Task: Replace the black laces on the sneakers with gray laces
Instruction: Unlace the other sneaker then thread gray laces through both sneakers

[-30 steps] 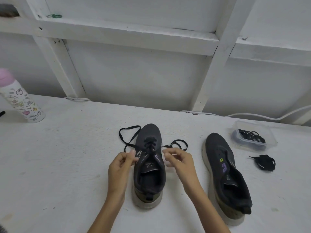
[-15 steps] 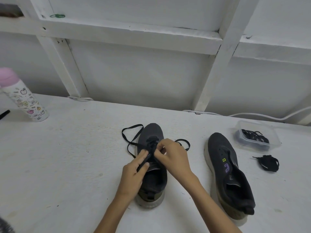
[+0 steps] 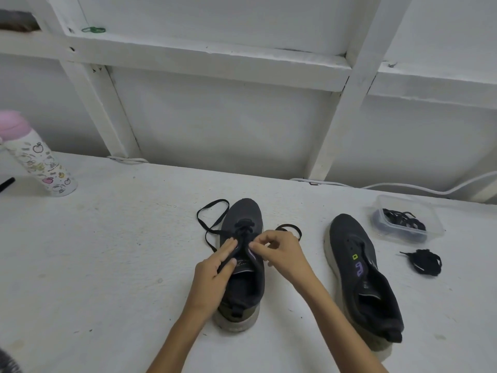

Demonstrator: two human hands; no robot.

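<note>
**Progress.** I judge the job under halfway.
- Bare sneaker (image 3: 349, 238), right of centre: eyelets empty, stripping done.
- Laced sneaker (image 3: 243, 216), centre of the table (image 3: 107, 251), toe pointing far: the black lace (image 3: 212, 208) is threaded only through the far eyelets, and its ends lie loose on both sides of the toe.
- Left hand (image 3: 215, 267): pinches the left flap of the laced sneaker's upper between thumb and straight fingers.
- Right hand (image 3: 282, 254): fingers curled, fingertips nipping the black lace at the throat.
- Left to do, as I read it: finish unthreading this sneaker, then relace both. I see no lace that is plainly gray.

**Count.**
- Sneakers: two.
- Hands: two.
- Lace in a shoe: one.
- Lace bundle (image 3: 425, 262) loose on the table, far right: one.
- Clear tub (image 3: 437, 227), just beyond that bundle: one, holding dark coiled laces (image 3: 403, 220); number and colour unclear.
- Bottle (image 3: 40, 162), far left: one.
</note>
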